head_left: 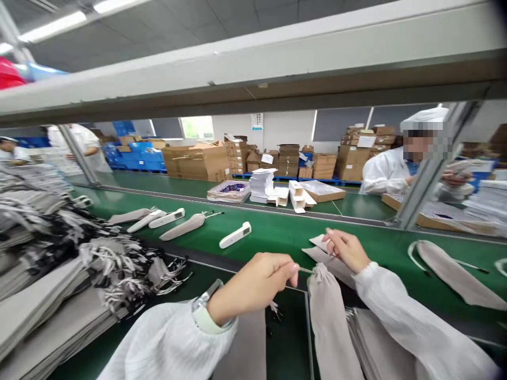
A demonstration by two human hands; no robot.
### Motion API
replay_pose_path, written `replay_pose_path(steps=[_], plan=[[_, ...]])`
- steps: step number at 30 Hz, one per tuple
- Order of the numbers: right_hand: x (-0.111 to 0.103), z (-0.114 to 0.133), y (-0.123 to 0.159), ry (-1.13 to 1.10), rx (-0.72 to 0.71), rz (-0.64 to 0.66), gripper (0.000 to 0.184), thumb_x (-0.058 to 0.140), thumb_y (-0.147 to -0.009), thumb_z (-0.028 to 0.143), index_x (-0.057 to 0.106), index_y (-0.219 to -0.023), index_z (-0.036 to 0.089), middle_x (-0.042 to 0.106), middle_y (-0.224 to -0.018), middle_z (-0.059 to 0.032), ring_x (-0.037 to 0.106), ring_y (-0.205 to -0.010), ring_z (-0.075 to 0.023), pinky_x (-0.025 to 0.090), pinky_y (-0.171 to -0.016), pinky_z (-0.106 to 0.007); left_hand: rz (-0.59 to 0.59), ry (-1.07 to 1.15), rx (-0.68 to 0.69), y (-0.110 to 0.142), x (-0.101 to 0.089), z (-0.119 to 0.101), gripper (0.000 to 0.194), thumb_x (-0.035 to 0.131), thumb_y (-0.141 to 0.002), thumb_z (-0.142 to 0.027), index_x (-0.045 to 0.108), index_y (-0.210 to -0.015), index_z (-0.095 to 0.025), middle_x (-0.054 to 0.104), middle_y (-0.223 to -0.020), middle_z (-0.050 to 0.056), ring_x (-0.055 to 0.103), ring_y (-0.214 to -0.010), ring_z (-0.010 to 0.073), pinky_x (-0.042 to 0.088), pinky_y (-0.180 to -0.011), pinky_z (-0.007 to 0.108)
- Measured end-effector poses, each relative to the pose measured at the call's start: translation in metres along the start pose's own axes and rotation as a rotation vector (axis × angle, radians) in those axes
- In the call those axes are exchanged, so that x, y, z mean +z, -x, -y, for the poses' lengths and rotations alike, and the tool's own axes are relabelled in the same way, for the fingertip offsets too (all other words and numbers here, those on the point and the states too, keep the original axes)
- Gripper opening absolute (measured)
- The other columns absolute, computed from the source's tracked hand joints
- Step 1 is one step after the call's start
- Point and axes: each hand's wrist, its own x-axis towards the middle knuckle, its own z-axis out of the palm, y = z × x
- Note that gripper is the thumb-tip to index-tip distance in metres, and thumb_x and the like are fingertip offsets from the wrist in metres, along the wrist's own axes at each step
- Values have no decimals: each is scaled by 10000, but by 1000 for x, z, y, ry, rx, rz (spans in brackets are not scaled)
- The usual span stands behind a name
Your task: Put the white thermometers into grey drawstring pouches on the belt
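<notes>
My left hand (253,285) pinches the drawstring at the neck of a long grey fabric pouch (328,322), which hangs down in front of me. My right hand (346,248) grips the gathered mouth of that same pouch, its fingers on the folded top flap. Both hands are just above the near edge of the green conveyor belt (285,235). A white handheld device (235,235) lies on the belt a little left of my hands.
More filled pouches (184,227) and white devices (167,218) lie along the belt to the left, another pouch (455,272) at right. Stacks of empty grey pouches (59,295) fill the left. A person in white (390,169) works across the belt, with boxes (322,191) behind.
</notes>
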Motion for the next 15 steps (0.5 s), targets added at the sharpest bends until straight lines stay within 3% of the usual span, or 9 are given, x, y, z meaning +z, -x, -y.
replay_pose_path(steps=[3,5,6,8,9,12,13,15], plan=[[34,19,27,-377,11,654,627,535,-574,604,534,-1022,165,615,-741,-50,549,-613,-156,395,-502,-241,-229,50,57,-5,4,5,284,277,-876,-256,501,-730,-161,375,-539,-54,366,-490,74,307,-498,174],[56,28,45,-490,-30,792,721,681,-481,466,479,-1113,183,612,-879,-52,569,-758,-186,442,-623,-273,-248,28,75,-9,2,10,294,247,-883,-246,493,-747,-159,399,-544,-47,405,-511,82,338,-527,181],[64,31,49,-510,-30,778,732,703,-470,409,467,-1126,184,605,-919,-53,565,-808,-198,446,-681,-291,-221,-13,88,-9,-1,12,287,253,-882,-250,496,-758,-161,423,-561,-40,433,-540,90,357,-553,187],[70,31,47,-503,31,607,672,670,-538,387,448,-1138,179,589,-984,-63,552,-877,-215,439,-758,-317,-149,-140,125,-8,-11,16,189,364,-852,-289,513,-854,-174,501,-691,-13,494,-684,121,392,-651,215],[67,29,40,-486,76,447,645,637,-579,404,431,-1147,178,578,-1010,-70,545,-905,-222,436,-779,-323,-104,-218,122,-6,-16,21,193,466,-803,-313,508,-941,-185,525,-807,10,504,-784,150,401,-704,243],[51,4,9,-341,199,-129,660,551,-636,481,347,-1188,182,536,-1081,-100,528,-965,-242,443,-790,-322,37,-406,-124,-6,-25,46,642,751,-488,-322,502,-1063,-179,513,-987,98,514,-879,280,437,-689,358],[46,-10,0,-247,223,-253,681,538,-633,499,332,-1193,172,523,-1095,-115,525,-974,-254,446,-785,-327,74,-428,-261,-8,-23,58,645,793,-373,-304,570,-961,-160,546,-899,106,546,-783,308,447,-619,387],[42,-40,-11,-10,237,-336,715,506,-633,515,313,-1205,131,500,-1115,-149,521,-980,-281,444,-783,-350,84,-395,-331,-17,-14,80,464,818,-221,-297,617,-611,-145,553,-600,69,556,-567,304,439,-501,401]])
